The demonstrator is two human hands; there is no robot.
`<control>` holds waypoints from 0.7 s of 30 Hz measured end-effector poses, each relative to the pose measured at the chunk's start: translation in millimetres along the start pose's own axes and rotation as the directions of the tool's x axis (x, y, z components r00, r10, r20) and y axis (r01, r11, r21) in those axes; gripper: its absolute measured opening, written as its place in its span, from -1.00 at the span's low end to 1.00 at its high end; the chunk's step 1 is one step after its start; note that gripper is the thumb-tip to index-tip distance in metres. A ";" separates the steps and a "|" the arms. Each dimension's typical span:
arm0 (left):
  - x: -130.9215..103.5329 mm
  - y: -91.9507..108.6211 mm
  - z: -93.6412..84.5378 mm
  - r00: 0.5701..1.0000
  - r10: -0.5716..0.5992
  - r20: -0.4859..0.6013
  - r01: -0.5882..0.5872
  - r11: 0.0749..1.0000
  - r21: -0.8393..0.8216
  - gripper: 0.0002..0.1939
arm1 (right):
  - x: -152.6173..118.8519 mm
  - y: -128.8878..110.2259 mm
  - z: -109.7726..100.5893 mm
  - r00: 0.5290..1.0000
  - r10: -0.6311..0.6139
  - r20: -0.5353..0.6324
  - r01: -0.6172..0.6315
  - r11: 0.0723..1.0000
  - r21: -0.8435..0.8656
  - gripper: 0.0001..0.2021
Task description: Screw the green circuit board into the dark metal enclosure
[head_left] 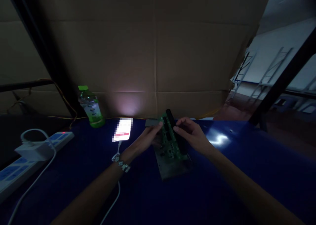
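A green circuit board [171,149] with dark components lies over a flat grey plate [170,170] in the middle of the blue table. Along the board's right side runs a long black bar [170,115], its far end sticking up past the board. My left hand [149,136] holds the board's left edge, thumb on top; its other fingers are mostly hidden and blurred. On the other side, my right hand [192,134] is curled, with thumb and index finger closed against the black bar. The room is dim, so small parts on the board are hard to make out.
A lit phone [123,129] with a white charging cable [119,188] lies left of my hands. Behind it stands a green-capped bottle [91,108]. A power strip [58,139] with a plugged-in white adapter [36,150] is at the far left. A cardboard wall [155,54] rises behind.
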State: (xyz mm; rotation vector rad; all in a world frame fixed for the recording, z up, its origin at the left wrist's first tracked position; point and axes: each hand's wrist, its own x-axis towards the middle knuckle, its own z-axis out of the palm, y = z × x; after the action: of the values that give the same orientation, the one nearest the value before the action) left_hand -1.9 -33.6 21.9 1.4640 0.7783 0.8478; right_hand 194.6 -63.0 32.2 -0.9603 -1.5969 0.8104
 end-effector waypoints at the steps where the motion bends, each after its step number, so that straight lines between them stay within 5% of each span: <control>1: -1.1 1.0 0.8 1.000 0.005 0.021 -0.004 1.000 -0.012 -0.46 | -1.5 -1.2 2.0 1.000 -0.008 0.024 0.007 1.000 0.012 -0.80; 10: -1.8 -2.2 -2.4 0.996 0.080 -0.041 -0.084 0.992 -0.092 -0.50 | -9.0 -0.9 16.1 0.985 0.024 0.170 -0.042 0.994 0.102 -0.86; 21: -2.8 6.8 12.8 0.983 -0.025 -0.179 -0.058 0.894 -0.444 -0.39 | -8.8 17.1 18.1 0.995 0.083 0.060 -0.065 0.964 -0.258 -0.78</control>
State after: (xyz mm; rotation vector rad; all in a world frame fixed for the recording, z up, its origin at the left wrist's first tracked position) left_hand 7.7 -42.9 28.2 0.9922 0.6474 1.1029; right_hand 181.1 -63.8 9.5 -1.1919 -1.7654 0.7059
